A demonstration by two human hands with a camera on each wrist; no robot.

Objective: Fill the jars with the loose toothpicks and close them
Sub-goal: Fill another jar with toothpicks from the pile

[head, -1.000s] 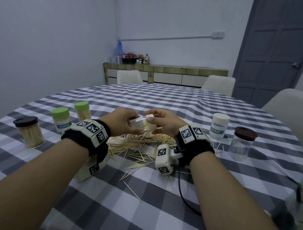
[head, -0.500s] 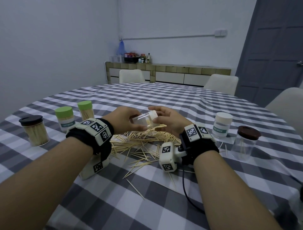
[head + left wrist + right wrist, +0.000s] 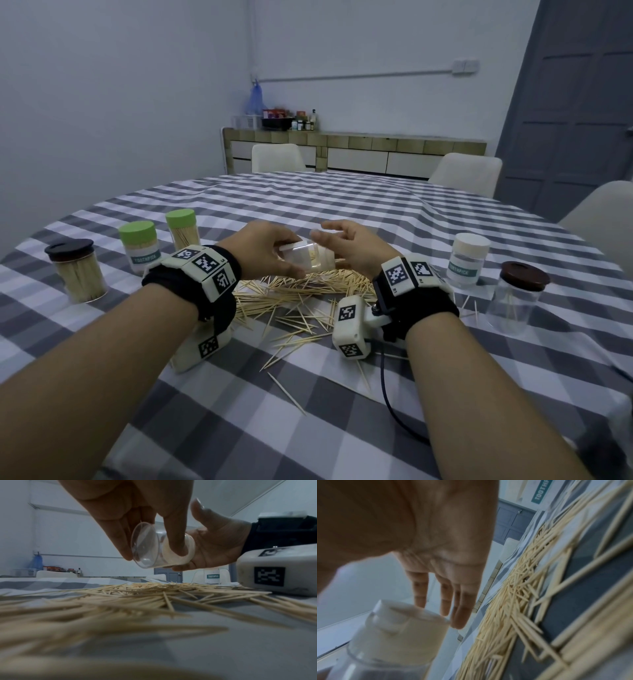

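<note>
**Jar held sideways over the toothpicks**

The jar (image 3: 310, 259) lies tilted on its side in the left hand (image 3: 263, 251), fingers pinching it. The right hand (image 3: 356, 250) is spread just beside its cream lid (image 3: 184, 551). Below the grip, the pile (image 3: 301, 291).

Both forearms are bare, with no sleeves in sight. Each wrist carries a black fabric band (image 3: 205, 301) ringed with white square blocks printed with black-and-white coded markers (image 3: 205, 263). A white, rounded camera housing (image 3: 351, 327) hangs under the right wrist, bearing two more markers and fixed by a small black bracket; a thin black cable (image 3: 394, 404) trails from it. A matching housing (image 3: 202, 347) sits under the left wrist.
</note>
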